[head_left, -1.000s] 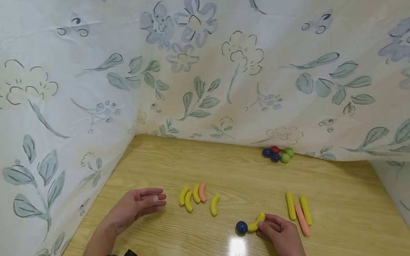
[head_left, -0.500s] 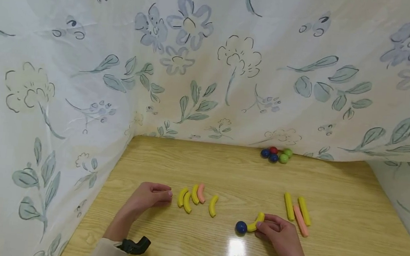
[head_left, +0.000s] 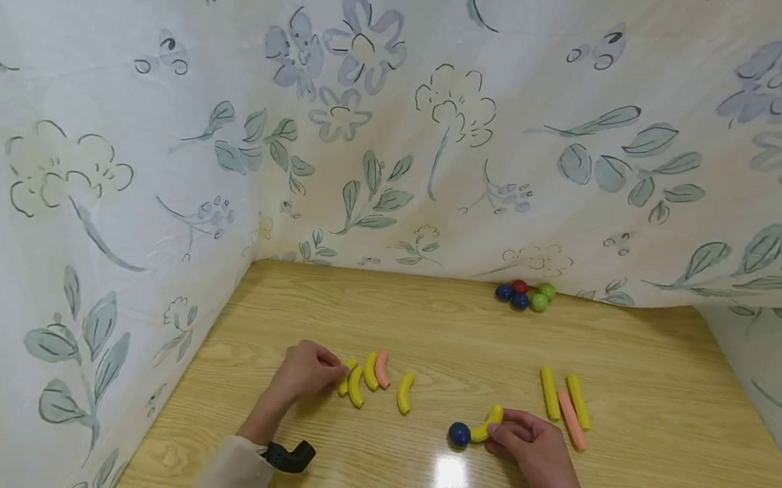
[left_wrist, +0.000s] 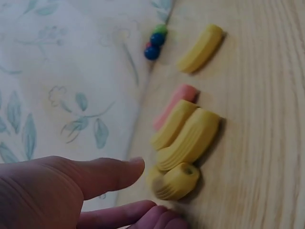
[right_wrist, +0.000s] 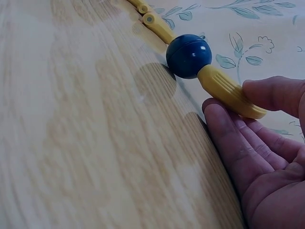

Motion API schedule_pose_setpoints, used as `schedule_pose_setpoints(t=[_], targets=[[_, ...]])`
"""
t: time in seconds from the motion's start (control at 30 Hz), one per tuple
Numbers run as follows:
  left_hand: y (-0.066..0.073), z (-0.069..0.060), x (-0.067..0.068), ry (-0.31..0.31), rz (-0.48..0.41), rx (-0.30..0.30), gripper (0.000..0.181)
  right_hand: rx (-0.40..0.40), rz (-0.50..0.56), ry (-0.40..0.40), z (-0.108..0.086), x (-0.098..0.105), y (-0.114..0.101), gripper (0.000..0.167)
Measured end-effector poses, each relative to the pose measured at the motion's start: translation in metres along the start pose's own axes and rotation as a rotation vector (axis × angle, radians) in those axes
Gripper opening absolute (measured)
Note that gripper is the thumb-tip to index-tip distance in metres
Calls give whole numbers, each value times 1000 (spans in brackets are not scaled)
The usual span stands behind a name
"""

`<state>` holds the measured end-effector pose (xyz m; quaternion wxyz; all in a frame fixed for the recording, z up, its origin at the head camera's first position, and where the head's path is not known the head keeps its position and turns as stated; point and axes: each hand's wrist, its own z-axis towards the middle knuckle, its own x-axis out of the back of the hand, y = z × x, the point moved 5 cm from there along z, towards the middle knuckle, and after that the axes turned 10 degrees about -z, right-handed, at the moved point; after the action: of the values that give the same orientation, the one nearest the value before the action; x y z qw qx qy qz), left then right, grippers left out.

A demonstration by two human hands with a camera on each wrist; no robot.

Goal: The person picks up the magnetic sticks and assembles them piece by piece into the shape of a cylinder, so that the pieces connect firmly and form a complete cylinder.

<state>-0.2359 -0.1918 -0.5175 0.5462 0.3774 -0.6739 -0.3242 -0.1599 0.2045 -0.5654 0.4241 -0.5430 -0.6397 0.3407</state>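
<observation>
My right hand [head_left: 532, 450] pinches a curved yellow piece [head_left: 487, 425] between thumb and fingers; its end touches a dark blue ball [head_left: 460, 435] on the table. The right wrist view shows the yellow piece [right_wrist: 229, 93] meeting the blue ball [right_wrist: 189, 56]. My left hand [head_left: 311, 371] is at the leftmost curved yellow piece [head_left: 344, 386], at the left of the group. In the left wrist view the thumb and fingers stand apart beside that piece [left_wrist: 175, 182], with no clear grip. A curved pink piece [head_left: 382, 370] lies at the group's right, and a separate yellow one [head_left: 405, 393] farther right.
Two straight yellow sticks [head_left: 549, 394] and a straight pink stick [head_left: 571, 421] lie beyond my right hand. Blue, red and green balls [head_left: 520, 301] cluster at the table's back edge against a floral cloth [head_left: 375, 117]. Bright glare shows on the wooden table [head_left: 368, 477].
My left hand has moved right, from beside the group of curved pieces up to its leftmost yellow piece. The right hand keeps holding its yellow piece against the blue ball.
</observation>
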Motion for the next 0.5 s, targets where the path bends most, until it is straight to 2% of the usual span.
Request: schedule_pose_setpoints(t=[0.13, 0.27, 0.37, 0.5], targets=[[1, 2, -6, 55, 97, -22, 15, 0, -2, -1, 0, 0, 1, 52], [2, 2, -10, 88, 144, -18, 16, 6, 6, -3, 0, 0, 2, 52], [3, -1, -10, 115, 137, -12, 15, 10, 12, 0, -1, -1, 1, 52], [2, -9, -6, 182, 95, -3, 13, 11, 13, 3, -3, -1, 0, 52]])
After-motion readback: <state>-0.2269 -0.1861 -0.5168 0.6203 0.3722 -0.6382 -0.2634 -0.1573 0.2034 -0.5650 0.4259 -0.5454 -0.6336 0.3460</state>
